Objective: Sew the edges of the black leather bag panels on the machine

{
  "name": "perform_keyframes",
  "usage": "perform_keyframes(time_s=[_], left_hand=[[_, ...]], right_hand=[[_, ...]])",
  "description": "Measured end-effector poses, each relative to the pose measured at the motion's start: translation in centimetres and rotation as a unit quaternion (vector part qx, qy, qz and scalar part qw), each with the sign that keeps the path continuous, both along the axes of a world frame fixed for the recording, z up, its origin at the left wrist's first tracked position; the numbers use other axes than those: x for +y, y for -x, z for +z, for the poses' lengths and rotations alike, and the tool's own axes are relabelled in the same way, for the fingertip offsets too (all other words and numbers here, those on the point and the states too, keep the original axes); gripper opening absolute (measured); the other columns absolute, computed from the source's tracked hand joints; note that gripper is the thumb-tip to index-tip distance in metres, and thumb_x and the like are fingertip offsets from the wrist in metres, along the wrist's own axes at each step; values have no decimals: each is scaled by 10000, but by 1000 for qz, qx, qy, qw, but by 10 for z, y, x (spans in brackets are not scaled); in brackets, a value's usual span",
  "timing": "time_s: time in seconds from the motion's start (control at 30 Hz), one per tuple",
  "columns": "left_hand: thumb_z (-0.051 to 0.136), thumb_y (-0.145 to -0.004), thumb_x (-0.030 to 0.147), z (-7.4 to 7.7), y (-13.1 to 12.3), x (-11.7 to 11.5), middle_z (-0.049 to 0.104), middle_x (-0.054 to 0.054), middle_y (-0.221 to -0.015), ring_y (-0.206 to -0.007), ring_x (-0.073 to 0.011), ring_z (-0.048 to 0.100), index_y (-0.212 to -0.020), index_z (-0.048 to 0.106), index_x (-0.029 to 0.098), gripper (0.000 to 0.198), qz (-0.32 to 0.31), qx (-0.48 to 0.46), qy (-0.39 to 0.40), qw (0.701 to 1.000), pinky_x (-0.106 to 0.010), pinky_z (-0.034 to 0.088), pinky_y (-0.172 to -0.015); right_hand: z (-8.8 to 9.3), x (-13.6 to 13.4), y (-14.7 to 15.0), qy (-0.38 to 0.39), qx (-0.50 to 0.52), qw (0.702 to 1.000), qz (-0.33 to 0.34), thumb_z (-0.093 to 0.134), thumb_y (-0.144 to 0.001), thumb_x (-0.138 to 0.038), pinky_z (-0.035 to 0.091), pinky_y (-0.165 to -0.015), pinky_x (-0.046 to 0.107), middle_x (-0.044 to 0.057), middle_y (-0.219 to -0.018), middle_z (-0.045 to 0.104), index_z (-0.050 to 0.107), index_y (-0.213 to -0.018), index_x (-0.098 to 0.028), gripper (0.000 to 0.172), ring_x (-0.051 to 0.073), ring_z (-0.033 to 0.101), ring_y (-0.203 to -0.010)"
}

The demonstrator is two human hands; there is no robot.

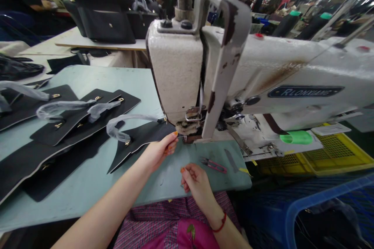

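Observation:
My left hand [160, 151] is closed, thumb and forefinger pinched right beside the presser foot [189, 139] of a white sewing machine [177, 70]. Whatever lies between those fingertips is too small to make out. Behind this hand, a black bag panel [143, 135] lies with its right end by the needle area, a plastic-wrapped handle [117, 126] looping over it. Lower down, near the table's front edge, my right hand [197, 183] hovers with curled fingers; what they hold, if anything, is hidden. Pink-handled thread snips [214, 164] lie just right of it.
More black panels with wrapped handles [62, 114] overlap on the left of the pale green table [125, 76]. A grey blade-like strip [231, 160] lies by the right edge. Yellow crates [336, 151] and a blue basket [292, 210] stand at right. Finished-looking black bags [102, 17] sit behind.

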State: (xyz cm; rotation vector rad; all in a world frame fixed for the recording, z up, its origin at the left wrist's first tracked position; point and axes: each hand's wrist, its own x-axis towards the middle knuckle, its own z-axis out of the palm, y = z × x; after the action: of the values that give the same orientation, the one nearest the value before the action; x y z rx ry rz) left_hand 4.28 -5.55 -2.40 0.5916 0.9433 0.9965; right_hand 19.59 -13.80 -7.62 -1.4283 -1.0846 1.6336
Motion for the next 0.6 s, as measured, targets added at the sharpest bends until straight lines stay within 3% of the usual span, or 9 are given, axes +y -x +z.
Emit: perform_keyframes(time_s=[0.37,0.5,0.6], left_hand=[[751,-723,375,1,-13,-4,354,69,-506,-483,-62,288,-561,524,151,358,86,-12,-23,996,-208,264,-471],[765,-695,394,4,-31,-12,373,68,-512,-488,-65,302,-560,513,163,367,158,-21,-15,987,-215,283,-488],[768,-678,393,6,-51,-19,426,57,-534,-501,-74,353,-583,530,175,336,255,-17,9,967,-218,311,-508]], right_hand=[[-2,-3,-2,-6,-2,1000,18,573,-837,-486,409,-454,183,-23,-580,549,559,-776,-156,335,80,485,-458],[-4,-4,-3,-7,5,1000,21,562,-846,-471,412,-453,184,-22,-590,551,566,-790,-161,315,82,488,-461],[-9,-5,-2,-9,9,1000,22,536,-864,-412,407,-455,192,-24,-593,547,566,-805,-166,255,91,486,-467]])
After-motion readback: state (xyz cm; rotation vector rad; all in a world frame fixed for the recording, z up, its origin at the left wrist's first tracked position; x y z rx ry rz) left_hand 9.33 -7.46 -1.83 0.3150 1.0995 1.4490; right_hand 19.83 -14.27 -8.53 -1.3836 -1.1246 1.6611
